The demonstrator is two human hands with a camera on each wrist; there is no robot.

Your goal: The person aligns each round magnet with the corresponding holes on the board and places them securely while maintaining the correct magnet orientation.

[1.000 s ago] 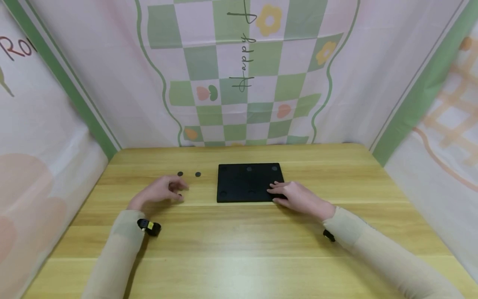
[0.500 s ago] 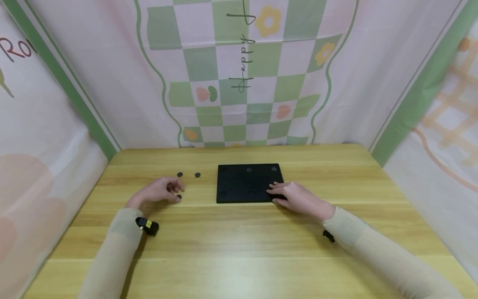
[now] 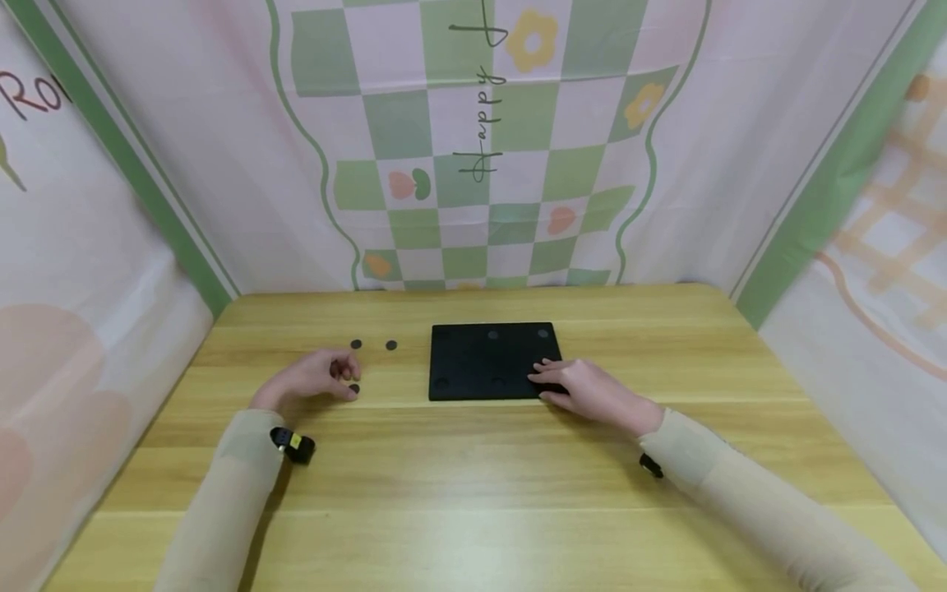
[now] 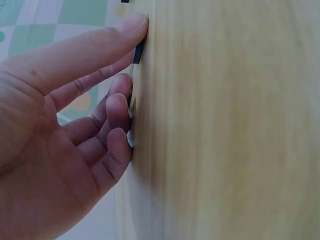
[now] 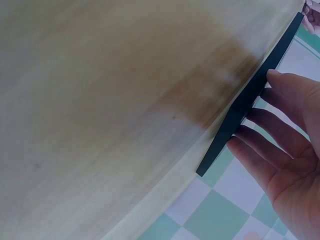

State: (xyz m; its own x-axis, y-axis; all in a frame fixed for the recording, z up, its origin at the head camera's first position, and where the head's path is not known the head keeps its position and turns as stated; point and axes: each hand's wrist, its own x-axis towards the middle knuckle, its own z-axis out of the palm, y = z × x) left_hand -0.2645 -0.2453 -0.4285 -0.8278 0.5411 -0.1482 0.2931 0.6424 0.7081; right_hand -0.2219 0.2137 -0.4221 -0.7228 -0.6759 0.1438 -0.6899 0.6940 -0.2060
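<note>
A small near disc (image 3: 354, 389), dark and thin, sits low over the desk (image 3: 459, 485) at the tips of the left hand (image 3: 314, 375). That hand has its fingers curled and its thumb bent in; thumb and index finger appear to pinch the disc at its edge, though the firmness of the grip cannot be told.

The disc looks light and stiff, probably hard to get under when flat, so opposite points of its rim should give the surest hold; a smooth face could slip under a fingertip. It does not look fragile.

Just beyond the left hand's knuckles lie a second disc (image 3: 357, 344) and, farther to its right, a third disc (image 3: 391, 345), both flat and apart from each other.

Well to the right of the left hand, under the right hand's fingers, lies a flat black board (image 3: 473, 358) with round marks or recesses. The right hand (image 3: 589, 388) is spread and relaxed, fingertips resting on the board's right end and thumb at the near edge, steadying rather than grasping it. The board seems rigid and fairly light, best held by its edges.

Far beyond both hands hangs a patterned curtain (image 3: 459, 181).
</note>
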